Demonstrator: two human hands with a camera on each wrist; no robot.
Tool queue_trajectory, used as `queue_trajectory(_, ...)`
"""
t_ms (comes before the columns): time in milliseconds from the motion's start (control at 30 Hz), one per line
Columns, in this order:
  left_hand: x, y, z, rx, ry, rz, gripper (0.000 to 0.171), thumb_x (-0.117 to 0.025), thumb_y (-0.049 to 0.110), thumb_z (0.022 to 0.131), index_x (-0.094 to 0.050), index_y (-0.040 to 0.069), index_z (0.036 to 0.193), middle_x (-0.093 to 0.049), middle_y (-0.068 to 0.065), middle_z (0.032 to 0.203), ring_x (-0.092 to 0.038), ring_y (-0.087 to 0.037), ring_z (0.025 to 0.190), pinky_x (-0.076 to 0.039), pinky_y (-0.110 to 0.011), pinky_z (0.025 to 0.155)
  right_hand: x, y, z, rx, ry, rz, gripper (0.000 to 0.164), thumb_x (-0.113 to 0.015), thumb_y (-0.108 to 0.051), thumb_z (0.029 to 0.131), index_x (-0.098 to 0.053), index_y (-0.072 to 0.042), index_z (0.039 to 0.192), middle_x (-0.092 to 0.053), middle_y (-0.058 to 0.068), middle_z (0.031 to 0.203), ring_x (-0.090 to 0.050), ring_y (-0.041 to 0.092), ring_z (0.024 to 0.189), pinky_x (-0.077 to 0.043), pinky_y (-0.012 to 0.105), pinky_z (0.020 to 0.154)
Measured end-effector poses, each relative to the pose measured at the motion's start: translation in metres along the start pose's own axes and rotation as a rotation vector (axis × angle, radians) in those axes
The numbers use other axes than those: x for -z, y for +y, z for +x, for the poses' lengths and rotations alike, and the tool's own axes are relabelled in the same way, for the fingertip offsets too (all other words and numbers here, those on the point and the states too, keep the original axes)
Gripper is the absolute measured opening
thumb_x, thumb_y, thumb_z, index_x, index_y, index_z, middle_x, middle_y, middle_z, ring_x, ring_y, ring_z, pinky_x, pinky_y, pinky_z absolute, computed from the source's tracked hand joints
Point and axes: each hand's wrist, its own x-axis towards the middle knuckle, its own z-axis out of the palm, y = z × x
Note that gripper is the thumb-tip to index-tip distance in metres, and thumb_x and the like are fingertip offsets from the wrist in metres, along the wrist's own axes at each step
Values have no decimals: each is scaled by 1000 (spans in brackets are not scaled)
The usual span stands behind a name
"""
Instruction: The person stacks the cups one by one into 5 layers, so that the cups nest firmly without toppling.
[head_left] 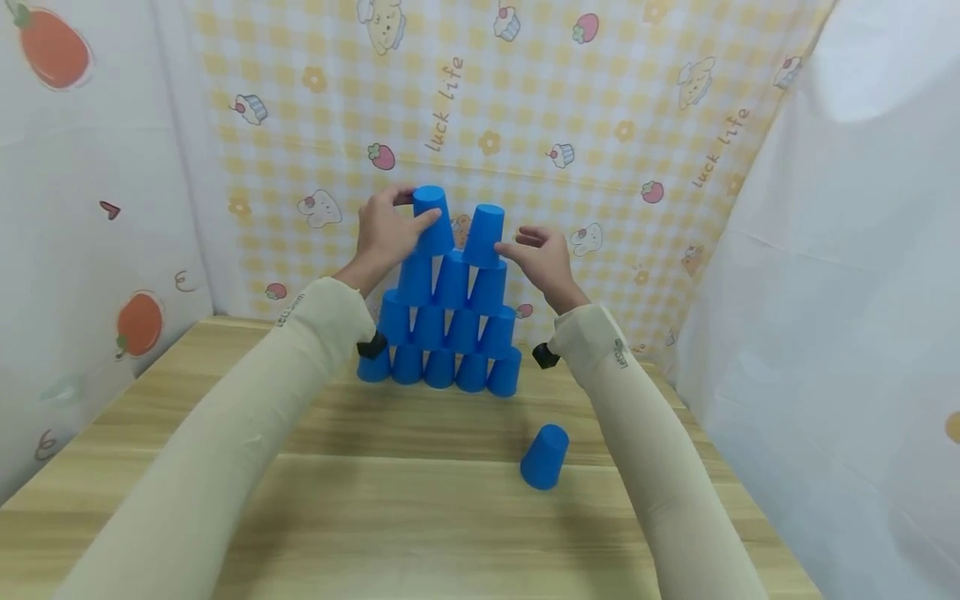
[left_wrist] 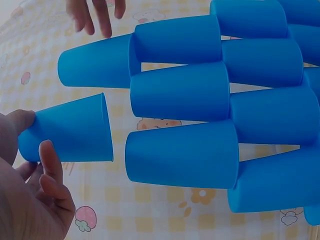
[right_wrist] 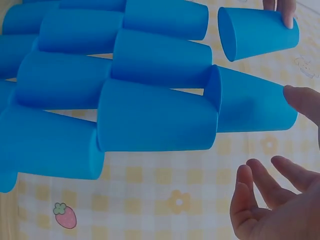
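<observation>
My left hand (head_left: 386,232) pinches an upside-down blue cup (head_left: 432,223) between thumb and fingers, in the air over the left side of a stacked wall of blue cups (head_left: 452,282). In the left wrist view a gap shows between the held cup (left_wrist: 75,131) and the cups below. Another upside-down cup (head_left: 484,237) stands on the wall's top right. Beside it is my right hand (head_left: 546,262), its fingers spread away from the cup. In the right wrist view my thumb tip lies at the base end of that cup (right_wrist: 255,101).
One more blue cup (head_left: 545,457) stands upside down on the wooden table (head_left: 405,508), nearer me and right of the wall. A checked cloth (head_left: 570,100) hangs close behind the cups. White sheets (head_left: 847,275) flank the table.
</observation>
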Motion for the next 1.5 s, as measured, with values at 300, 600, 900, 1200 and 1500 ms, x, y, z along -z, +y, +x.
queue_trajectory(300,4,-4,5,-1,-28,32,60,-65,43,94,-50,16,145,-56,-1,142,-54,-20,129,-41,-43,109,3,6,-35,41,-148,25,66,-77,-46,84,-55,-14,138,-59,7,137,-59,22,121,-50,45,98)
queue_trajectory(600,1,-6,12,3,-69,44,58,-65,42,94,-51,16,144,-57,-2,141,-54,-22,129,-42,-44,108,9,11,-97,122,-293,5,51,-75,-35,89,-60,-18,135,-60,1,135,-60,24,115,-54,45,90)
queue_trajectory(900,-9,-7,14,14,-87,35,58,-64,42,94,-50,15,144,-56,-3,141,-54,-24,128,-43,-42,107,25,37,-126,84,-326,4,49,-75,-33,90,-61,-15,133,-59,4,137,-60,29,114,-56,44,88)
queue_trajectory(1200,-6,-11,11,14,-86,71,58,-65,41,95,-50,11,143,-56,-7,141,-53,-26,129,-41,-46,109,42,85,-140,14,-323,-54,52,-76,-33,89,-61,-11,133,-61,10,134,-58,36,116,-55,45,88)
queue_trajectory(1500,2,-12,10,43,-126,133,63,-65,44,94,-47,13,146,-52,-6,145,-53,-28,129,-45,-46,105,59,129,-157,-86,-327,-99,53,-76,-26,88,-58,-6,135,-59,15,134,-58,39,116,-54,46,91)
